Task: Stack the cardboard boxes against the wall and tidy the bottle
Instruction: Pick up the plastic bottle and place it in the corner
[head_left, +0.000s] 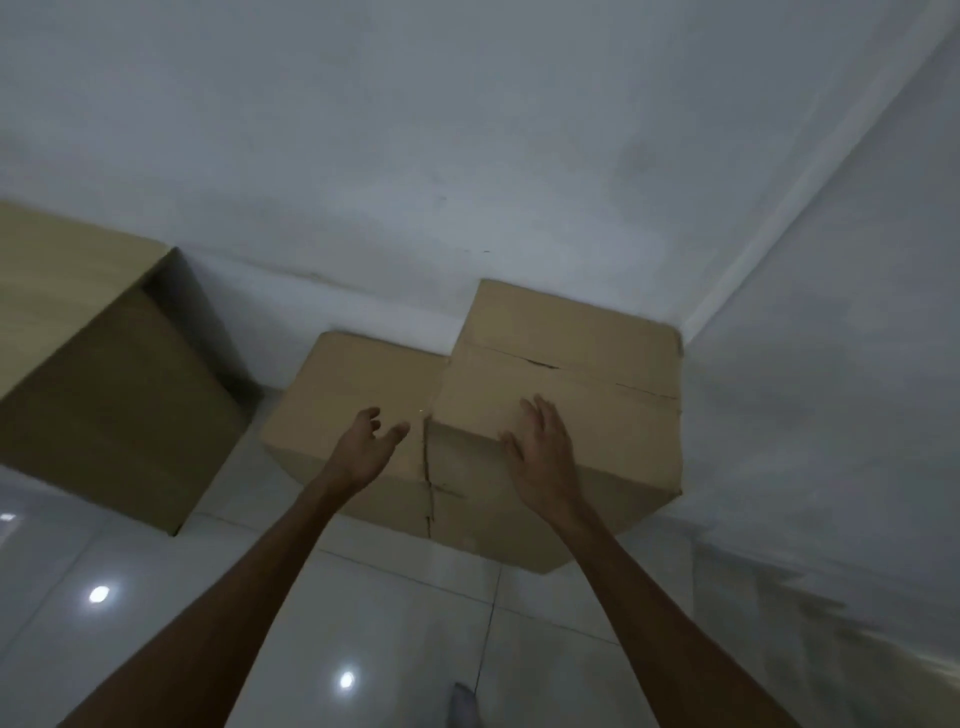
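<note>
Head view: three cardboard boxes in frame, all at the back wall (467, 130). Corner box (566, 374) sits tallest of the right-hand pair, tucked where the back wall meets the side wall (841, 389); its top flaps show a ragged seam running across the lid. From this angle it may be resting on another carton, since a vertical split shows down the front face below it, but I cannot tell for certain. Middle box (358, 384) stands lower, touching the corner box on its left side and set against the wall. Large box (98, 374) is apart to the left, also near the wall, with a gap of floor (363, 613) between it and the middle box. Right hand (540, 447) lies flat with fingers spread on the front top edge of the corner box, pressing rather than gripping. Left hand (369, 441) hovers over the middle box, fingers loosely curled and parted, holding nothing; contact with the cardboard cannot be confirmed. Judgement: stacking appears well advanced on the right side, the corner box looks placed and is likely being squared up. Left to do, as far as visible: possibly consolidating the large box with the others. No bottle is in view, so that part of the task cannot be assessed. Glossy tiles reflect two ceiling lights; a foot (462, 701) shows at the bottom edge.
</note>
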